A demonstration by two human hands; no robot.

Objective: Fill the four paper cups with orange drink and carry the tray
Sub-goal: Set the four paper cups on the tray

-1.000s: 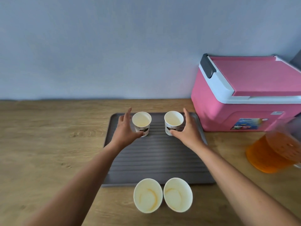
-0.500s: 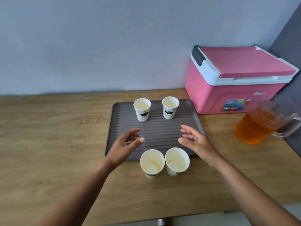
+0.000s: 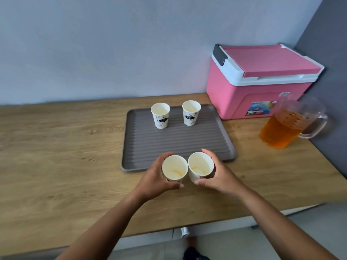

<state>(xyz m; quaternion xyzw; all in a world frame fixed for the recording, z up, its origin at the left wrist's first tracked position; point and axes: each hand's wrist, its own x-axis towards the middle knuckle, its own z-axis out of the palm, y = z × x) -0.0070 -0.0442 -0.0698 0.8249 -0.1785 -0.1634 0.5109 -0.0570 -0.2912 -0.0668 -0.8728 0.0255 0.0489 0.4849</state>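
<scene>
Near left cup (image 3: 174, 168) is sitting in my left hand (image 3: 155, 178), fingers curling round it; my right hand (image 3: 220, 177) is gripping the near right cup (image 3: 200, 165). Both are lying side by side at the tray's (image 3: 174, 145) 6 o'clock edge.

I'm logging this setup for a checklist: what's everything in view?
far cups: 2, white, dark print, upright at the tray's far end
held cups: 2, white, orange traces inside, at the tray's near edge
tray: 1, grey-brown, ribbed, on the table
pitcher: 1, clear, orange drink inside, right of the tray
cooler: 1, pink and white, lid shut, table's back right
table: 1, wood
left hand: 1, grips the left held cup
right hand: 1, grips the right held cup
</scene>
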